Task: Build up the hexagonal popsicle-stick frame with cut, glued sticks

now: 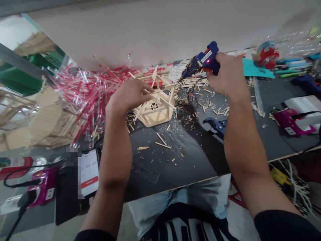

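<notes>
Beyond bare forearms (114, 160), pinched pale stick-built wooden house model (155, 110) with left hand (127, 95), clenched right hand (229, 78) around blue hot-glue gun (204, 62), seemingly mid-gluing, needing nozzle steadied onto joint.

Head-worn view, forward and down, close
</notes>
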Demonstrator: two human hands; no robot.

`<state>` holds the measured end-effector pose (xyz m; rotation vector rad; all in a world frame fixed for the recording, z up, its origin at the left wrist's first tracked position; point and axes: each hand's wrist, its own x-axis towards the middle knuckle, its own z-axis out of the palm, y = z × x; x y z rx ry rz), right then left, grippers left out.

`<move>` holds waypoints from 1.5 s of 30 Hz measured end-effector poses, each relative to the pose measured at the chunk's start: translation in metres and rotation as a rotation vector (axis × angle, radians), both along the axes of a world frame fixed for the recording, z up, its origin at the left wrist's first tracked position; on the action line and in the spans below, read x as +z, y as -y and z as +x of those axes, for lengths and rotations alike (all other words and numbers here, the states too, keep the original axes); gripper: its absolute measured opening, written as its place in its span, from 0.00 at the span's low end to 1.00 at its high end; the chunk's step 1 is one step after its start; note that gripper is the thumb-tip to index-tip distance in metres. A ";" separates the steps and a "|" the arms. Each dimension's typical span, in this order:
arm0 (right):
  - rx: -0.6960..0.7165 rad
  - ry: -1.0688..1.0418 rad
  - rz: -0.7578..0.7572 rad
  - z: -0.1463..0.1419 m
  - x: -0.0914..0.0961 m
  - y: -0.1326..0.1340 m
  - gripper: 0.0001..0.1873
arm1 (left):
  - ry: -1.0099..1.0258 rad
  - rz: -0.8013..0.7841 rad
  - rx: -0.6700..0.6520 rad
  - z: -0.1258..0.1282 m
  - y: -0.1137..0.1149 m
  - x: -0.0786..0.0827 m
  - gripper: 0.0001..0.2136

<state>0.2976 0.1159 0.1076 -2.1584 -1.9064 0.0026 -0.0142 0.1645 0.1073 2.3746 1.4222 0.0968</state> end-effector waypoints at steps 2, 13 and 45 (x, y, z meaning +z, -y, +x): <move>-0.004 0.010 -0.002 0.000 0.000 0.000 0.29 | 0.008 0.009 0.003 0.000 -0.001 -0.001 0.22; 0.020 0.044 -0.006 0.012 -0.007 -0.003 0.23 | -0.035 -0.003 0.006 0.008 0.006 0.006 0.25; 0.738 0.049 -0.772 -0.154 -0.031 0.071 0.15 | -0.091 0.043 -0.043 0.001 0.000 0.000 0.23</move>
